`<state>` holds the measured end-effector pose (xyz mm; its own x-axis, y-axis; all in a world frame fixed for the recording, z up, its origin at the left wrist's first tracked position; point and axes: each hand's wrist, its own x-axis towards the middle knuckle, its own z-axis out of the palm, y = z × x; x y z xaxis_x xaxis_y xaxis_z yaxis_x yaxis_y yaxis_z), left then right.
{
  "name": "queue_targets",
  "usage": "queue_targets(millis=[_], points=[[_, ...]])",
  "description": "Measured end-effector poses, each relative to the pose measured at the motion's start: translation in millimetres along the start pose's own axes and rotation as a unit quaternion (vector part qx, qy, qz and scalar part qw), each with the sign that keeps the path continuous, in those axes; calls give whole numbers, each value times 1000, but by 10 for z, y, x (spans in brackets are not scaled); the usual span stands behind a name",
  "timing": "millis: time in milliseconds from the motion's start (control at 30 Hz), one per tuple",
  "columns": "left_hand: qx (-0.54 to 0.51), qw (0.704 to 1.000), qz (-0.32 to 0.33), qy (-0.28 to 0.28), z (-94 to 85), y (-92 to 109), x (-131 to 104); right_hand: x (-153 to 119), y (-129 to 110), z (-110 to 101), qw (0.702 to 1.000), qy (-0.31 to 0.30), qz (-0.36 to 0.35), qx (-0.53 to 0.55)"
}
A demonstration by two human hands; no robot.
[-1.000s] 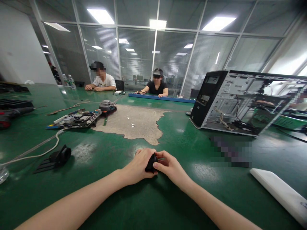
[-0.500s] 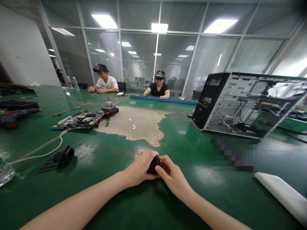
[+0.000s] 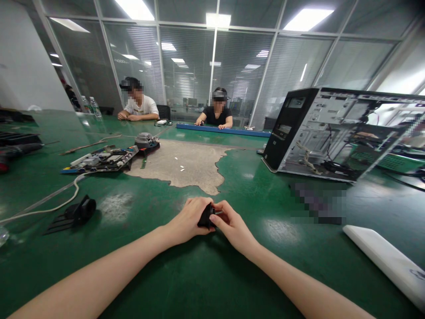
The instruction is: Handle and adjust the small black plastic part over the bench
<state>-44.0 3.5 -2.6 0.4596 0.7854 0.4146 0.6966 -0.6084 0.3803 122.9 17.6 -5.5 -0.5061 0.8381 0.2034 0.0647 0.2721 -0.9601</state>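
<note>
A small black part (image 3: 206, 216), its exact kind not clear, sits between my two hands just above the green table (image 3: 239, 266). My left hand (image 3: 190, 220) is closed round it from the left, with the back of the hand towards me. From the right, my right hand (image 3: 229, 223) grips its edge with thumb and fingers. Much of the part is covered by my fingers. To the left, a black plastic piece with a round ring and flat prongs (image 3: 75, 215) lies on the table.
At the left stands a circuit board (image 3: 102, 159) beside a worn brown patch (image 3: 186, 170). An open computer case (image 3: 318, 137) is at the right, with a white block (image 3: 381, 261) nearer me. Two people (image 3: 137, 106) sit across the table behind a blue bar (image 3: 222, 129).
The view has tilted down and turned slightly right, so everything sits higher and a little further left. Both hands keep their hold on the black part.
</note>
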Motion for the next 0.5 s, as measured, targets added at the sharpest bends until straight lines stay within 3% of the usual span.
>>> queue_targets(millis=[167, 500], points=[[-5, 1000, 3, 6, 2, -7, -1, -28, -12, 14, 1000, -16, -12, 16], [-6, 1000, 2, 10, 8, 11, -3, 35, -53, 9, 1000, 18, 10, -5]])
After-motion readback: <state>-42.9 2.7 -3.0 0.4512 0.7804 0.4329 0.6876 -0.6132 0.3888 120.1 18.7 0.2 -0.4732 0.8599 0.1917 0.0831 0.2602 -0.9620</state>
